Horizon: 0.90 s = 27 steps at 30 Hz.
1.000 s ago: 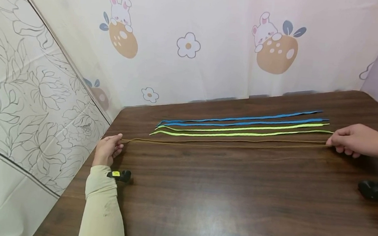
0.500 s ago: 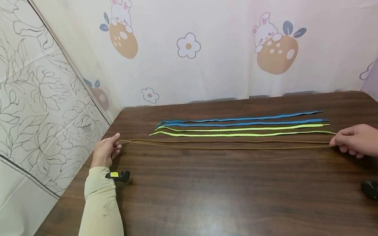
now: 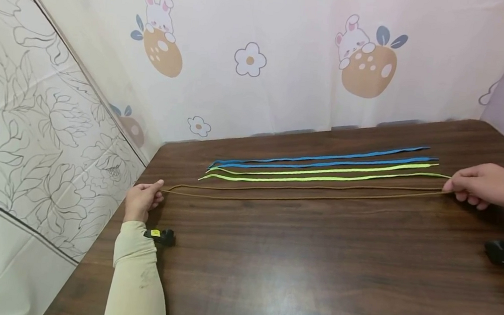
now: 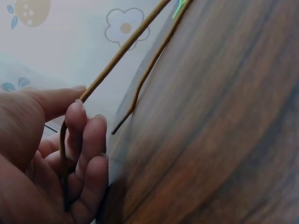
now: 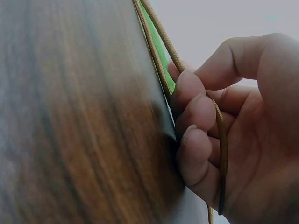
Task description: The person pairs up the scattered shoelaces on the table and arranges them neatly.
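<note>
Two brown shoelaces stretch across the dark table in the head view. My left hand (image 3: 142, 199) pinches the nearer brown shoelace (image 4: 120, 54) by its left end between thumb and index finger. Its dark tip dangles over the curled fingers. At the far right, my right hand (image 3: 488, 187) pinches the same lace close to its other end, whose dark tip hangs beside the palm in the right wrist view. Just behind lies the second brown shoelace (image 4: 150, 69), its left tip loose near my left fingers. Its right end passes behind my right fingers.
Two lime-green shoelaces (image 3: 322, 177) lie lengthwise behind the brown ones, and two blue shoelaces (image 3: 324, 158) lie farther back. The wooden table (image 3: 292, 261) meets a printed curtain (image 3: 293, 96) at the back. Flower-patterned cloth (image 3: 48, 124) hangs on the left.
The held brown shoelace has come slightly toward me, widening the gap to the second one. My right hand has shifted a little to the right; my left hand stays nearly in place.
</note>
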Motion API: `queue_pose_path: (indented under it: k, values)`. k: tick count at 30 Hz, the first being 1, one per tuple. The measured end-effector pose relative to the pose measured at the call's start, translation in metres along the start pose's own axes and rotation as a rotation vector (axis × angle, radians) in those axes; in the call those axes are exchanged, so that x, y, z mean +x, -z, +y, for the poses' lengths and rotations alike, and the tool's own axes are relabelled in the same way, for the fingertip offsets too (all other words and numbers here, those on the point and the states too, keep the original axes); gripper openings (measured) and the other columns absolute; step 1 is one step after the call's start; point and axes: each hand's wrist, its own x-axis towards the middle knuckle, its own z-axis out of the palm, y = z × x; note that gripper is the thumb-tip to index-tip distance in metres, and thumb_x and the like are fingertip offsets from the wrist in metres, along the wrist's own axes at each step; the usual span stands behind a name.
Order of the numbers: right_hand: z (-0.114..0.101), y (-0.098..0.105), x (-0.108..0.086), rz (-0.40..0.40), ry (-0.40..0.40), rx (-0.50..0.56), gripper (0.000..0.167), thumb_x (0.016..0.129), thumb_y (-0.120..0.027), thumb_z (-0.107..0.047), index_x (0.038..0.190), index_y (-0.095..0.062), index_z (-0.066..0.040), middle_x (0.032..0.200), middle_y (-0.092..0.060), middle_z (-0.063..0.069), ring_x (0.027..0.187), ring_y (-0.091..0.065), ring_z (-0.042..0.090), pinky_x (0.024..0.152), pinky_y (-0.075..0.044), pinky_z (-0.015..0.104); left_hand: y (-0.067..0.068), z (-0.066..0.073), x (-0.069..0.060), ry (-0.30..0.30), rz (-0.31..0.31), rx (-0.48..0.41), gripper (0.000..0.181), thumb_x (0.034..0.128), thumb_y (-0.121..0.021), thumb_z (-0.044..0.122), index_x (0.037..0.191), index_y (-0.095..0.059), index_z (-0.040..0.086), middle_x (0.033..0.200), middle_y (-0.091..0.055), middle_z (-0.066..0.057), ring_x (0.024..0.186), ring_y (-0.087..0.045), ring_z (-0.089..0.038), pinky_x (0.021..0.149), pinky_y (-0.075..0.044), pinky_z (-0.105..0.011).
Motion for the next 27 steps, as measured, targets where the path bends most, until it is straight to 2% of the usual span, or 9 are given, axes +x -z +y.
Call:
queue_pose_path:
  k: [3,9,17,23,27]
  values:
    - [0.003,0.0,0.0,0.01,-0.008,-0.01,0.047,0.106,-0.034,-0.025,0.103,-0.07,0.004,0.079,-0.055,0.005,0.063,-0.05,0.019,0.054,-0.048,0.032,0.001,0.0,0.0,-0.004,0.0,0.003,0.037,0.0941,-0.072,0.035,0.109,-0.065,0.001,0.066,-0.065,0.009,0.062,-0.064,-0.004,0.056,-0.052,-0.022]
    - [0.006,-0.001,0.0,0.021,-0.015,-0.008,0.047,0.106,-0.035,-0.028,0.103,-0.071,0.001,0.08,-0.056,0.005,0.063,-0.051,0.02,0.055,-0.048,0.032,-0.002,-0.002,0.001,-0.034,0.04,0.002,0.037,0.0949,-0.071,0.031,0.109,-0.067,-0.002,0.068,-0.063,0.005,0.061,-0.062,-0.005,0.055,-0.052,-0.021]
    - [-0.001,-0.002,-0.004,0.008,-0.006,-0.008,0.041,0.104,-0.033,-0.021,0.093,-0.067,-0.002,0.077,-0.053,0.004,0.063,-0.05,0.019,0.055,-0.047,0.032,-0.004,-0.005,0.003,-0.084,0.066,0.114,0.038,0.0948,-0.071,0.032,0.108,-0.068,-0.003,0.074,-0.066,-0.002,0.063,-0.062,-0.007,0.055,-0.052,-0.021]
    - [0.0,-0.001,-0.004,0.025,-0.026,0.001,0.04,0.103,-0.035,-0.022,0.091,-0.068,-0.003,0.081,-0.063,0.003,0.066,-0.053,0.018,0.056,-0.05,0.033,-0.006,-0.008,0.005,-0.083,0.068,0.136,0.039,0.0949,-0.07,0.034,0.108,-0.068,-0.002,0.076,-0.067,-0.002,0.064,-0.063,-0.008,0.056,-0.052,-0.021]
    - [0.003,0.002,-0.003,0.038,-0.035,0.003,0.04,0.102,-0.034,-0.021,0.088,-0.066,-0.002,0.079,-0.061,0.004,0.064,-0.053,0.019,0.055,-0.049,0.033,-0.007,-0.01,0.007,-0.076,0.076,0.164,0.036,0.0955,-0.069,0.034,0.107,-0.069,-0.001,0.08,-0.069,-0.004,0.066,-0.064,-0.008,0.057,-0.051,-0.02]
